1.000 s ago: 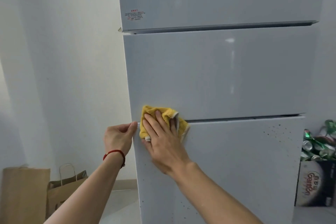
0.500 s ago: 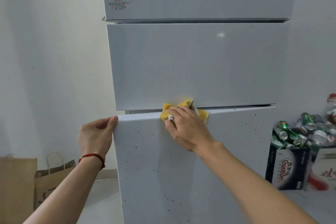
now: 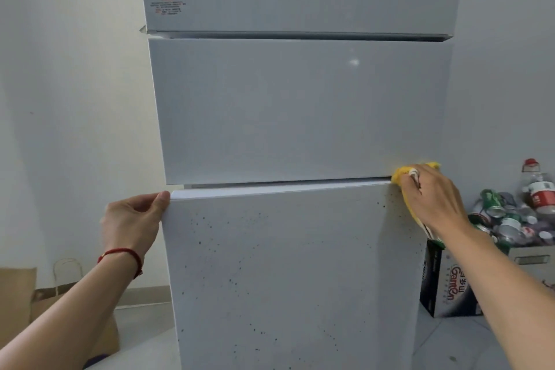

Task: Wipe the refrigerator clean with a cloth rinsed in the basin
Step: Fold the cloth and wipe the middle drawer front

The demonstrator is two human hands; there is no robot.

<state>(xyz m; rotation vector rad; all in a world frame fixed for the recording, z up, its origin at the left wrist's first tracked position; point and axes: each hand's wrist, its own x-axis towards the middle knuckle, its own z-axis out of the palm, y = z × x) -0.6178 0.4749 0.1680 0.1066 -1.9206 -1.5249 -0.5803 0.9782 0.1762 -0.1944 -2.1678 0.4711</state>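
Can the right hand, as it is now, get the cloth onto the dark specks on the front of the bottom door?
Probably yes. The right hand holds the yellow cloth at the bottom door's top right corner, and the specks begin just below, with nothing between.

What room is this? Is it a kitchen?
Probably a kitchen or utility corner at home. A tall fridge stands against a plain wall, a box heaped with empty cans sits beside it, and paper bags stand on the tiled floor.

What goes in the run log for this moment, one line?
left hand: holds bottom door left top corner | right hand: grips yellow cloth at door's right top edge | door front: dark specks
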